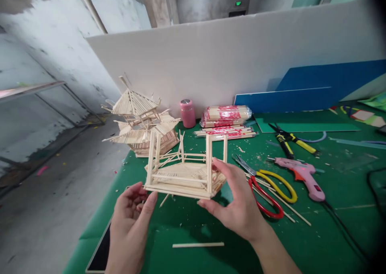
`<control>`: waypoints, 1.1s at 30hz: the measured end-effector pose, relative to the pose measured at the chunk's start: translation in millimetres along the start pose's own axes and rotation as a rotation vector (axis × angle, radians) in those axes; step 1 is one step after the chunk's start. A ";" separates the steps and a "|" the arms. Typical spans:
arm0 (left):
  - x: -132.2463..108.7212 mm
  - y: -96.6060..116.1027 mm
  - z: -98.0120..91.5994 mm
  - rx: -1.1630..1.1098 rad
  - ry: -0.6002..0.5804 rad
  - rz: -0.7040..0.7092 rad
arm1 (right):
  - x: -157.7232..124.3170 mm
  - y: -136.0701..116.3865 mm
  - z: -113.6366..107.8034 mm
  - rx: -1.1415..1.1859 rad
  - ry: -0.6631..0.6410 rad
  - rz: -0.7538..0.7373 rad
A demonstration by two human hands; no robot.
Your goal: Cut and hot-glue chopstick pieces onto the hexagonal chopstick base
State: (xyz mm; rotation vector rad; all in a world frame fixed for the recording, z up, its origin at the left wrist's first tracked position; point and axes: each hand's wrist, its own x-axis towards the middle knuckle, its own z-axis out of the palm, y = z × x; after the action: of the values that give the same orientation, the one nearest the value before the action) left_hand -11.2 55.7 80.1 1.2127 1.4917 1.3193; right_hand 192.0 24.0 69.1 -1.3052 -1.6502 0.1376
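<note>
A small frame model built of wooden sticks, with upright posts and low rails, is held just above the green table. My left hand pinches its left front corner, thumb in front and fingers curled at the side. On the right, my right hand grips the other end, with the thumb low at the front corner and the fingers behind a post. One short loose stick lies on the table below the model. Behind it stands a larger tiered stick pagoda.
Scissors with red and yellow handles lie over loose sticks at the right. Beyond them are a pink glue gun and pliers. Bagged sticks and a pink jar stand at the back. A dark-screened tablet lies at left.
</note>
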 end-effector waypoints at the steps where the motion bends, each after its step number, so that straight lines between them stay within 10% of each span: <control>1: -4.0 0.9 1.7 -0.065 0.012 -0.068 | 0.3 -3.4 1.5 -0.001 0.013 -0.013; 9: -35.7 21.4 24.5 -0.391 -0.296 -0.534 | -5.0 -25.7 22.0 0.021 0.064 -0.030; 17: -41.9 23.9 26.0 -0.527 -0.232 -0.556 | -15.1 -37.3 21.9 0.099 -0.021 -0.029; 25: -36.8 25.5 18.0 -0.499 -0.269 -0.548 | -40.4 -7.0 -0.7 0.289 0.380 0.365; 33: -22.8 37.2 12.1 -0.480 -0.236 -0.599 | -47.1 9.2 13.0 0.327 0.384 0.456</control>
State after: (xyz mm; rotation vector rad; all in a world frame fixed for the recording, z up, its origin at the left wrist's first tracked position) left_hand 11.4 36.4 114.3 0.5278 1.1478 0.9969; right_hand 185.5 -3.5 28.1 -1.3335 -0.9457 0.3879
